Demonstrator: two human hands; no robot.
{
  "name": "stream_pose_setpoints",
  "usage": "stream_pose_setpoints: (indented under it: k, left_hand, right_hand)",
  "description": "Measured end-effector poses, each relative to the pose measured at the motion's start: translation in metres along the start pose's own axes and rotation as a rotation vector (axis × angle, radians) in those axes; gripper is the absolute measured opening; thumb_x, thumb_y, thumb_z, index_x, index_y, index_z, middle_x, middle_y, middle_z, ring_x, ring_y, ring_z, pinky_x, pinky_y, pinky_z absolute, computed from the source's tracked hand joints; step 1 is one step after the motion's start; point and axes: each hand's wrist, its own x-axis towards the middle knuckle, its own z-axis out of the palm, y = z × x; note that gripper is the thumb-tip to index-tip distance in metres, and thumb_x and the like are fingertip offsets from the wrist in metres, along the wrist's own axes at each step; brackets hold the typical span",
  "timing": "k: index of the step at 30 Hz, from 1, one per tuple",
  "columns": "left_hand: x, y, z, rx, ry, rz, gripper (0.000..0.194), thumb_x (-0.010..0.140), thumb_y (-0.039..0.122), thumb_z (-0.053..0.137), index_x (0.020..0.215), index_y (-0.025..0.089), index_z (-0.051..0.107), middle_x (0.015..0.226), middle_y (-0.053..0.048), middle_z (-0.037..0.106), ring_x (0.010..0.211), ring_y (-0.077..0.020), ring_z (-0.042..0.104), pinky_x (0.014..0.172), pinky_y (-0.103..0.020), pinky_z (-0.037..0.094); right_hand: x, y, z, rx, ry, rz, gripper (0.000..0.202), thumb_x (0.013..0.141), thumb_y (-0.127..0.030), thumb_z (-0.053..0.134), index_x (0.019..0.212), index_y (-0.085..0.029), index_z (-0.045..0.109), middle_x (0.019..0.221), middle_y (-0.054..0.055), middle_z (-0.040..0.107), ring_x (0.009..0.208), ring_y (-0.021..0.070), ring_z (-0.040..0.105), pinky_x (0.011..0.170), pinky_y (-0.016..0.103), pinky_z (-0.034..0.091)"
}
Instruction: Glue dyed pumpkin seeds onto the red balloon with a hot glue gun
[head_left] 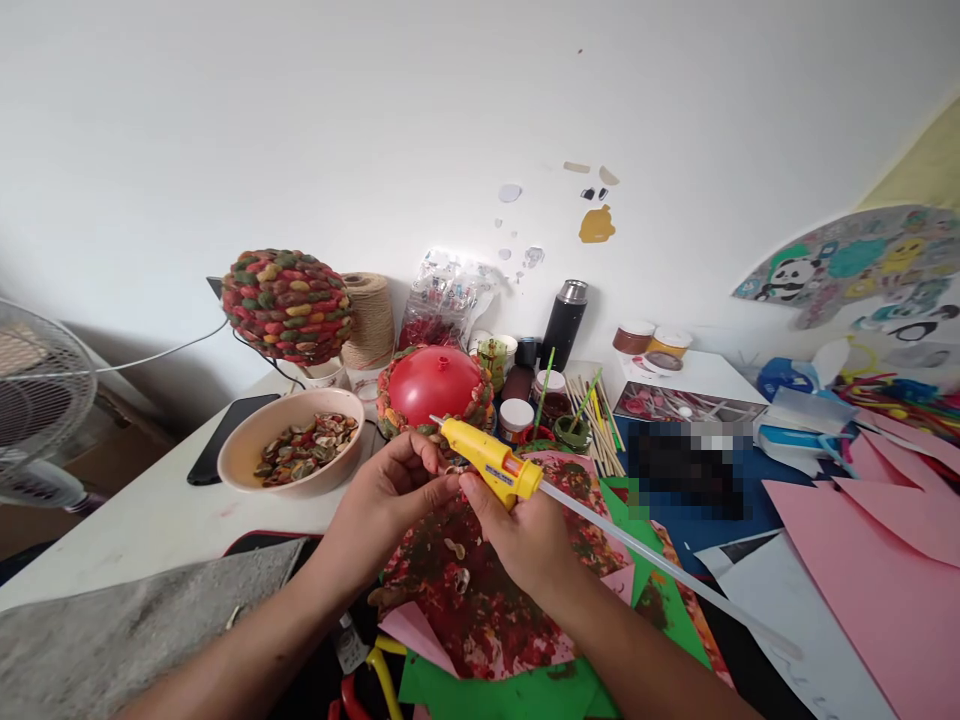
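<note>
My right hand [517, 530] is closed around a yellow glue gun [487, 460], whose nozzle points up and left and from whose back a long clear glue stick [675, 568] runs down to the right. Beside it my left hand [397, 485] pinches a small shell-like piece [454, 469], partly hidden by the fingers. Just behind the nozzle is a red balloon [439, 385] with painted shell pieces around its sides. A pale bowl [244, 465] at the left holds many painted shells [307, 447]. Paint-stained paper [487, 600] lies below my hands.
A shell-covered ball [287, 305] and a twine spool [367, 320] stand at the back left. Paint jars [516, 418], sticks [596, 420] and a black flask [564, 325] are behind the glue gun. Pliers [382, 680] lie at the front, pink paper [870, 590] at the right, a fan [45, 400] far left.
</note>
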Motion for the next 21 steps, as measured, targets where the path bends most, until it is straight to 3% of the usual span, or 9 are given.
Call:
stream_pose_setpoints:
  k: [7, 11, 15, 21]
  left_hand:
    - [-0.004, -0.009, 0.003, 0.000, 0.000, 0.018, 0.049, 0.075, 0.045, 0.105, 0.083, 0.022, 0.062, 0.081, 0.002, 0.066, 0.075, -0.0142, 0.061, 0.069, -0.024, 0.056]
    - [-0.005, -0.012, 0.002, -0.007, -0.008, -0.001, 0.049, 0.070, 0.037, 0.107, 0.083, 0.022, 0.063, 0.082, 0.002, 0.068, 0.075, -0.0150, 0.064, 0.069, -0.024, 0.057]
    - [-0.005, -0.012, -0.004, -0.057, -0.077, -0.072, 0.045, 0.068, 0.032, 0.108, 0.084, 0.022, 0.067, 0.081, 0.001, 0.073, 0.073, -0.0161, 0.068, 0.069, -0.026, 0.059]
    - [-0.005, -0.012, -0.013, -0.183, -0.186, -0.157, 0.036, 0.083, 0.044, 0.101, 0.092, 0.018, 0.078, 0.080, -0.005, 0.080, 0.069, -0.0167, 0.074, 0.069, -0.027, 0.061]
  right_hand:
    - [0.001, 0.001, 0.001, 0.029, 0.001, 0.010, 0.026, 0.105, -0.047, 0.071, 0.109, -0.023, 0.081, 0.100, 0.010, 0.088, 0.092, 0.0291, 0.086, 0.084, 0.038, 0.072]
    - [-0.001, -0.001, 0.002, -0.030, -0.009, 0.036, 0.022, 0.104, -0.043, 0.072, 0.104, -0.024, 0.081, 0.096, 0.009, 0.088, 0.088, 0.0287, 0.086, 0.080, 0.037, 0.072]
    - [-0.003, -0.002, 0.002, -0.005, -0.034, 0.036, 0.021, 0.105, -0.041, 0.071, 0.112, -0.025, 0.082, 0.102, 0.009, 0.088, 0.091, 0.0288, 0.087, 0.083, 0.038, 0.074]
    - [-0.002, -0.003, 0.000, -0.021, -0.017, 0.043, 0.019, 0.105, -0.040, 0.069, 0.104, -0.024, 0.080, 0.095, 0.008, 0.087, 0.083, 0.0263, 0.085, 0.075, 0.034, 0.072]
